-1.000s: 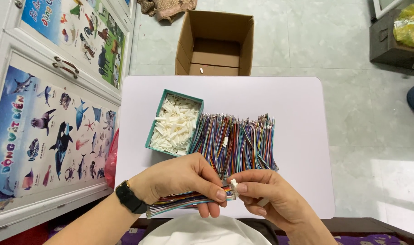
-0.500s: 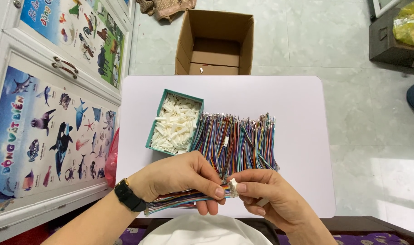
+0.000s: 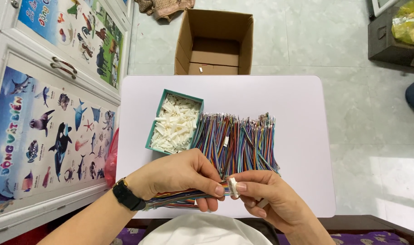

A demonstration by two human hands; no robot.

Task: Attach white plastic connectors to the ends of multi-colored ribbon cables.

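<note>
- A teal box (image 3: 158,121) of white connector housings was seen at the table's (image 3: 298,136) left, loose coloured wires (image 3: 236,140) beside it
- A flat wire bundle (image 3: 179,197) was gripped by the left hand (image 3: 179,174), fingers closed
- A white connector (image 3: 233,187) was pinched at the bundle's tip by the right hand (image 3: 268,195); seating judged underway, careful alignment needed

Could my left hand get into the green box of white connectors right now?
Probably yes, once freed: the green box sits open-topped just beyond the left hand, nothing between them, though that hand now pinches a wire bundle.
</note>
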